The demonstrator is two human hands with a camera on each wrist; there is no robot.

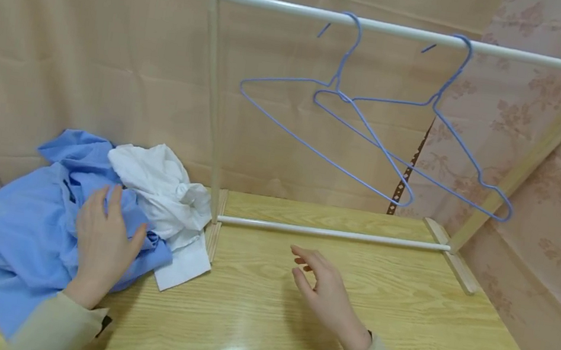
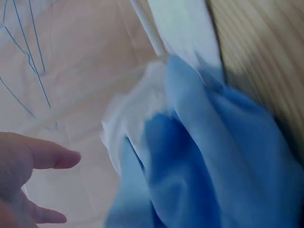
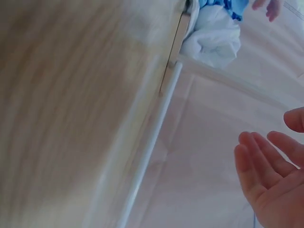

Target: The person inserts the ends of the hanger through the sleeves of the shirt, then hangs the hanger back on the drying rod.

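My left hand (image 1: 106, 240) hovers over a crumpled blue garment (image 1: 31, 224) at the left of the table, its fingers loosely spread and holding nothing. In the left wrist view the same blue cloth (image 2: 190, 156) lies beyond the fingers (image 2: 52, 156). A bunched white garment (image 1: 165, 189) sits against the blue one, with a flat white piece (image 1: 185, 266) reaching onto the table. Over the middle of the table hangs my right hand (image 1: 323, 291), fingers slightly bent with nothing between them. The right wrist view shows its palm and relaxed fingers (image 3: 261, 166).
A rack with a white top rail (image 1: 293, 8) and wooden posts (image 1: 210, 99) stands at the back of the wooden table (image 1: 252, 302). Two blue wire hangers (image 1: 286, 134) hang from the rail, overlapping in the head view. A lower white bar (image 1: 331, 233) crosses near the tabletop.
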